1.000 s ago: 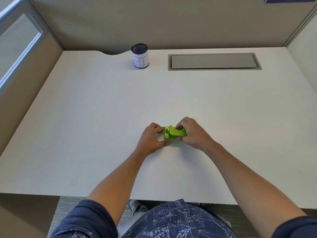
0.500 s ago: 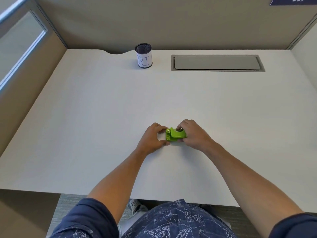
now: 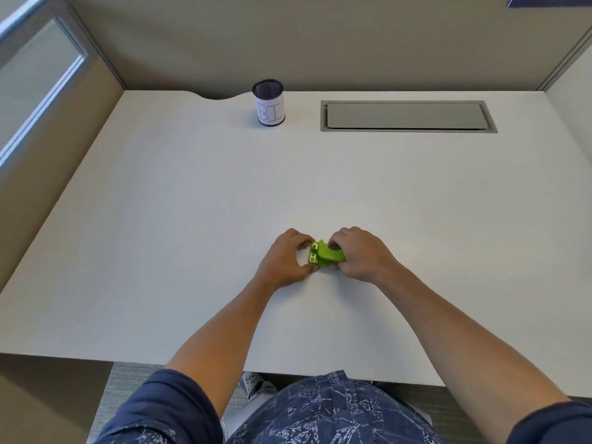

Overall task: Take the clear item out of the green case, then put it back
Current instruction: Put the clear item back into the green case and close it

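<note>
A small bright green case (image 3: 325, 255) lies on the white desk (image 3: 192, 219) just in front of me, held between both hands. My left hand (image 3: 286, 259) pinches its left end, where a hinged or latch part shows. My right hand (image 3: 362, 254) covers its right half, fingertips pressing on the top. Something pale shows at the case's upper opening under my right fingers; I cannot tell whether it is the clear item.
A black mesh pen cup (image 3: 268, 102) with a white paper label stands at the back of the desk. To its right is a grey cable hatch (image 3: 407, 116) set flush in the desktop. Partition walls enclose the desk on three sides.
Both hands stay on the green case in almost the same place. The case looks tipped slightly flatter than a second ago; the shift in view comes mostly from my head.
</note>
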Motion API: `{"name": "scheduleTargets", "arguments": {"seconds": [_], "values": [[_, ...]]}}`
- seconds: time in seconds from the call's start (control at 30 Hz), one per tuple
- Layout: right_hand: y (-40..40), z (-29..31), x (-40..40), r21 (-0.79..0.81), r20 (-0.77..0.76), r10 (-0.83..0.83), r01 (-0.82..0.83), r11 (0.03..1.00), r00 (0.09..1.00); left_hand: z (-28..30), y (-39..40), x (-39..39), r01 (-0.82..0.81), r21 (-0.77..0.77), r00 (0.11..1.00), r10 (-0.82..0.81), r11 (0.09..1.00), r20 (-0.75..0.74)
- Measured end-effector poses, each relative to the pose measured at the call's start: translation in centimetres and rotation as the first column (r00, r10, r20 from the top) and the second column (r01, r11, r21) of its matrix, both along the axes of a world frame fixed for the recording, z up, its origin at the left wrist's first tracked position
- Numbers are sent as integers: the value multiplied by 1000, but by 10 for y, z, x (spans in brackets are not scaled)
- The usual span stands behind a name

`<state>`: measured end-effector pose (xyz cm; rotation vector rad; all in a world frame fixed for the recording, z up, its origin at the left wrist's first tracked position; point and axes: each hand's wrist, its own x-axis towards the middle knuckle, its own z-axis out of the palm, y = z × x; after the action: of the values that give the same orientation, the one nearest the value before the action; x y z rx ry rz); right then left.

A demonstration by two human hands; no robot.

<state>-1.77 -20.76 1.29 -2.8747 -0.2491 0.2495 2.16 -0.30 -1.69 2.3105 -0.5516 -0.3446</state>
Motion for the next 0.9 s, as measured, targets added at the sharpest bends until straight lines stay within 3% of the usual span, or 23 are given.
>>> {"name": "scheduleTargets", "arguments": {"seconds": [0.23,0.5,0.7,0.9], "values": [[0,5,4,-78,11,101,-100,992,995,-3,1,0,-4,10,1000,4,1000,2],[-1,11,10,-98,-96,82,-92,991,992,-7,2,-1,-4,23,1000,4,1000,-8],[7,12,5,-222,-57,113,-123,967,992,-7,3,-3,6,26,1000,-7,1000,23],[8,10,3,-210,-24,89,-92,973,996,-7,3,-4,0,16,1000,0,1000,30]]}}
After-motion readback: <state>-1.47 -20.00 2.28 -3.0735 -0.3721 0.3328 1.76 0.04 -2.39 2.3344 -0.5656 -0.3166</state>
